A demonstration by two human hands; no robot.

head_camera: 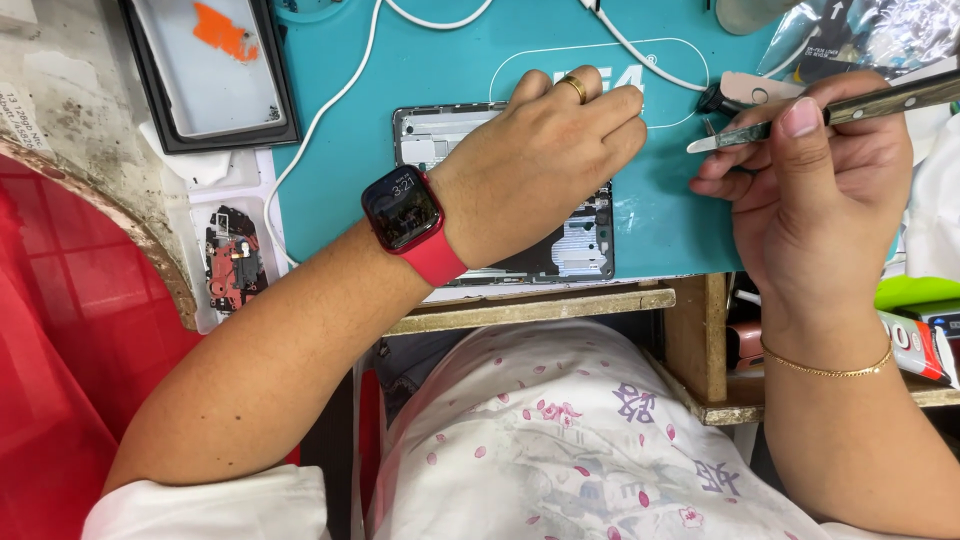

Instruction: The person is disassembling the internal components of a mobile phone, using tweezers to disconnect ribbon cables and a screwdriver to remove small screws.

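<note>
Far left: black tray (160, 120) holding an orange scrap (225, 30), below it a small white tray (205, 300) of dark parts. White cable (330, 100) runs across the teal mat (660, 215). Your left hand (535, 165), red watch (405, 212) on the wrist, lies knuckles-up on the opened phone (570, 245), fingers curled, pressing down; not gripping. Phone lies flat on the mat, near its front edge. Your right hand (810, 185) pinches tweezers (800, 122), fingers closed, tip pointing left, just above the mat, right of the phone.
</note>
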